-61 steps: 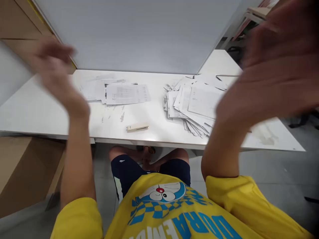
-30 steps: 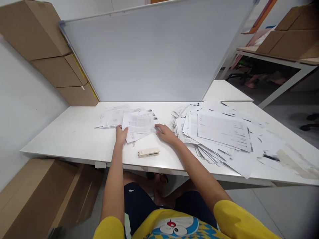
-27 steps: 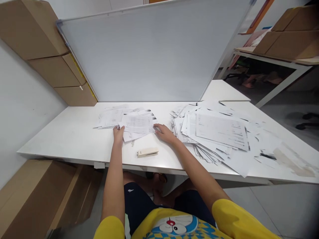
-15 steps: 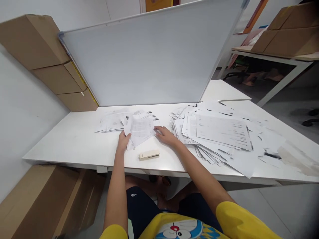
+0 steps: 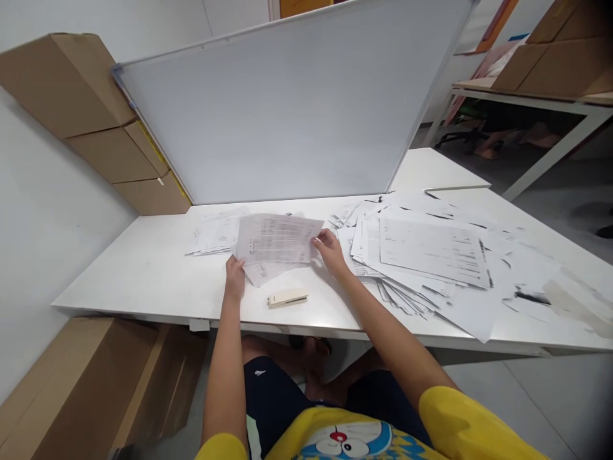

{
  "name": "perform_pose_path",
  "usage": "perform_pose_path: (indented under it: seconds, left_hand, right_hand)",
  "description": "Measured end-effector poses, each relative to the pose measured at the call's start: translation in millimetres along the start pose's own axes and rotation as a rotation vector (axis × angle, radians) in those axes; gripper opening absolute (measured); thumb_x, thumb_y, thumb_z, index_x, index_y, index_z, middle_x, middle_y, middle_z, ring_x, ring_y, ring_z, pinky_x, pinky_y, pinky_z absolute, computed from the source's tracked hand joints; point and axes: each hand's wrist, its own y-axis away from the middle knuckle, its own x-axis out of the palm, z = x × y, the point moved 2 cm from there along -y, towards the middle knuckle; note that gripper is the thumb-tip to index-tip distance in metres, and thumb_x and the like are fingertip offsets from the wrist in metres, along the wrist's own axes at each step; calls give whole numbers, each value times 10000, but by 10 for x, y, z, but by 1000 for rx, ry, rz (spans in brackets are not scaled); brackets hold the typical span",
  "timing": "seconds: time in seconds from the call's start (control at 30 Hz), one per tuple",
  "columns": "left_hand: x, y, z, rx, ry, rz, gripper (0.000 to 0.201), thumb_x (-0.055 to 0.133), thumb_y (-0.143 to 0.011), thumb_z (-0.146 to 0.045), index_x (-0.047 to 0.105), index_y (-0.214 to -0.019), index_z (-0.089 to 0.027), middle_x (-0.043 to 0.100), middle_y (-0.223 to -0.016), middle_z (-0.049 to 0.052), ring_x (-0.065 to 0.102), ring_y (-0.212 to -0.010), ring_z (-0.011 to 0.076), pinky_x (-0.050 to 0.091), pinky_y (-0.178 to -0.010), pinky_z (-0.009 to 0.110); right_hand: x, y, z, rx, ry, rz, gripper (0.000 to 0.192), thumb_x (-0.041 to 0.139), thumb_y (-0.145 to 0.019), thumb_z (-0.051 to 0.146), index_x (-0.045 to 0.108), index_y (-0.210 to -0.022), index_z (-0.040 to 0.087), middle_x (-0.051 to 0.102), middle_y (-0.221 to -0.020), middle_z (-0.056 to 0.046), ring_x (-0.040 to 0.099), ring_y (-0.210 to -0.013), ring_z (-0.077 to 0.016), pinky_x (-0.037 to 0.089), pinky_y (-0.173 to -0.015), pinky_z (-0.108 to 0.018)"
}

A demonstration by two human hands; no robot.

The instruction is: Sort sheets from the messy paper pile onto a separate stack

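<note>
A printed sheet of paper [image 5: 278, 237] is lifted off the white table [image 5: 153, 275], held at both ends. My left hand [image 5: 234, 280] grips its lower left corner, and my right hand [image 5: 328, 246] pinches its right edge. More printed sheets [image 5: 261, 271] lie under it, and a small flat spread of papers [image 5: 213, 233] sits just left. A cream stapler [image 5: 288, 298] lies on the table between my forearms, near the front edge.
A big messy heap of printed papers [image 5: 426, 255] covers the table's right half. A whiteboard [image 5: 287, 108] stands upright along the back edge. Cardboard boxes [image 5: 96, 121] are stacked at the left wall, another box [image 5: 71, 377] under the table. A second table with boxes [image 5: 550, 57] stands far right.
Both hands came down from near my head onto the small paper pile. They took hold of the top sheet and raised it, tilting it up toward me.
</note>
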Motion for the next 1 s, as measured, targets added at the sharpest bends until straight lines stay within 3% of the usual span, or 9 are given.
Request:
perform_pose_path:
  seconds: [0.13,0.27,0.37,0.57,0.67,0.77,0.87,1.0]
  left_hand:
    - [37,36,-84,91,56,51,358,621,-723,-370,707,-1026,-198,717,-1071,80,618,-1142,298,498,-969,406]
    - [29,24,-27,117,74,27,419,665,-693,-417,727,-1019,-161,726,-1034,99,647,-1076,306,510,-934,410]
    - [10,4,41,101,51,-19,421,706,-642,-440,742,-955,-160,735,-931,97,675,-973,303,540,-845,414]
    - [-31,-18,84,250,-168,-52,467,718,-613,-477,746,-956,-161,718,-945,94,655,-948,286,517,-867,406]
    - [-63,-21,160,196,-205,-77,523,747,-601,-506,717,-983,-150,711,-961,102,651,-957,293,516,-865,413]
    - [-33,-6,177,158,-269,-66,561,739,-643,-553,677,-1023,-144,695,-969,116,647,-967,294,521,-854,410]
    - [74,57,13,342,-295,-52,641,639,-770,-574,555,-1265,-176,660,-1039,116,631,-994,252,503,-889,380]
    - [313,296,-314,548,-402,17,649,539,-900,-459,308,-1469,-249,613,-1100,95,622,-981,203,485,-896,365]
  right_hand:
    - [-41,8,35,-55,-66,-28,249,583,-781,412,447,-918,254,598,-1007,-48,571,-1049,-237,463,-959,-383]
    - [33,-4,-13,85,-232,56,339,627,-652,296,444,-934,260,595,-905,-4,582,-926,-222,483,-844,-350]
    - [95,-5,-15,153,-275,133,278,589,-646,256,497,-908,248,603,-853,5,579,-861,-211,473,-806,-338]
    - [95,-12,-13,46,-249,0,212,564,-671,271,526,-878,247,631,-890,-14,574,-923,-226,467,-864,-351]
    - [136,-13,-29,101,-176,113,316,606,-650,270,552,-960,243,660,-989,-39,589,-997,-253,456,-929,-393]
    - [129,33,39,148,-88,197,288,632,-683,330,595,-946,218,675,-985,-50,611,-987,-267,463,-935,-427]
    - [-82,174,211,153,-81,112,287,604,-718,423,617,-903,203,677,-882,-37,633,-881,-250,520,-820,-400]
    - [-698,573,426,236,-46,-115,372,658,-689,414,648,-991,197,708,-890,-39,657,-896,-247,537,-817,-385]
